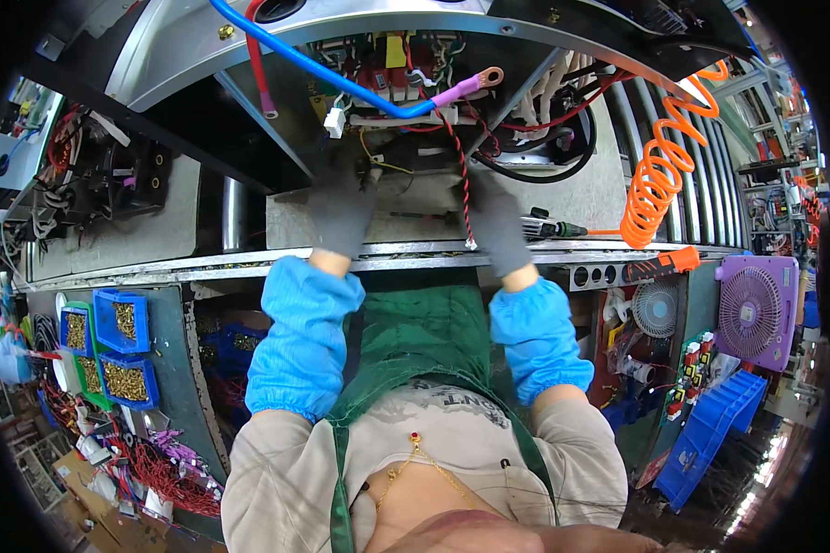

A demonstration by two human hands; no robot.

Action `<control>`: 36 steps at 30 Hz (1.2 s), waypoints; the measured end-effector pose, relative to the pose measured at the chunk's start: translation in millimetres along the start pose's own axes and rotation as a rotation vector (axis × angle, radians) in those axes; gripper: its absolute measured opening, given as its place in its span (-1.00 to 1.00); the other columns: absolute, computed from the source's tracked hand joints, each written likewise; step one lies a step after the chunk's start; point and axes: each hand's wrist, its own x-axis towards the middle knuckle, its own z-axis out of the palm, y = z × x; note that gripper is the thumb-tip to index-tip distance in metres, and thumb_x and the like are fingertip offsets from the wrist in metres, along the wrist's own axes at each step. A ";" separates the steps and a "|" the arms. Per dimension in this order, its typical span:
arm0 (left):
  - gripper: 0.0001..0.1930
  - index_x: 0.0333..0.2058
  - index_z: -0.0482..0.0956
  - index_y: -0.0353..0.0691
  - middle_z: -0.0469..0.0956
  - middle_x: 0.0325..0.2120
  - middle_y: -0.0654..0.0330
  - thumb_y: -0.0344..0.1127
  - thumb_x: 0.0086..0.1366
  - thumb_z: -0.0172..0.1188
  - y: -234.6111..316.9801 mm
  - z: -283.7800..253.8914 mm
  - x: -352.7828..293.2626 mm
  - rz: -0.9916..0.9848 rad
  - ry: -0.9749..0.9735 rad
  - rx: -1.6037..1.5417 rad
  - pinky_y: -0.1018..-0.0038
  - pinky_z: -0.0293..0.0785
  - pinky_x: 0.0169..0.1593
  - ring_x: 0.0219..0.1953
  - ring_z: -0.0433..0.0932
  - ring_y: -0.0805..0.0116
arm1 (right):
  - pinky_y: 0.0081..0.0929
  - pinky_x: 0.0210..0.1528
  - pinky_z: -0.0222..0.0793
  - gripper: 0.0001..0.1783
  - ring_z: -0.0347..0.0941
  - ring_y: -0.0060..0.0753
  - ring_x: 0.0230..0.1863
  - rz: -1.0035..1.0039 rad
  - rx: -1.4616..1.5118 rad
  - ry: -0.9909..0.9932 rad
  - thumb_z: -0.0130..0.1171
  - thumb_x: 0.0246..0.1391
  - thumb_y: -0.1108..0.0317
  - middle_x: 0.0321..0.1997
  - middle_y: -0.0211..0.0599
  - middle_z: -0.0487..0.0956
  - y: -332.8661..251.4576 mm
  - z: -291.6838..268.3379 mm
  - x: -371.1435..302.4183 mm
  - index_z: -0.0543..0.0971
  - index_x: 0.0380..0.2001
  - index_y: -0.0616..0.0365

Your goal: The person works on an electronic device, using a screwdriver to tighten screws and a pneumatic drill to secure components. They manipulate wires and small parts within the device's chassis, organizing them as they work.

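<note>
Both of my hands wear grey gloves and reach into the lower front of an open metal machine housing [175,51]. My left hand [339,214] is near a thin yellow wire [383,164]; its fingers are blurred and dark against the interior. Across the opening, my right hand [496,219] is beside a twisted red-and-black wire [462,166] that hangs down to a small white plug. Its fingers are smeared too, so any grip is unclear. Above them a thick blue cable [318,76] ends in a purple sleeve and copper ring lug. A white connector [335,123] dangles nearby.
A power driver [553,227] lies right of my right hand, near an orange coiled hose [657,175]. Blue bins of brass fasteners [127,380] stand at left, above bundled red wires [171,479]. A purple fan [756,311] and blue crate [710,438] are at right.
</note>
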 end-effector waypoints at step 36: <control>-0.76 -0.23 0.38 -0.28 0.47 -0.28 -0.01 -0.24 0.24 0.09 35.4 69.0 22.9 -0.548 -0.254 -0.822 0.31 0.56 -0.31 -0.20 0.51 0.09 | -0.14 -0.28 0.40 -0.71 0.49 -0.01 -0.28 -0.054 -0.281 -0.055 0.12 -0.08 0.24 -0.29 -0.14 0.55 41.8 5.5 31.0 0.52 -0.21 -0.01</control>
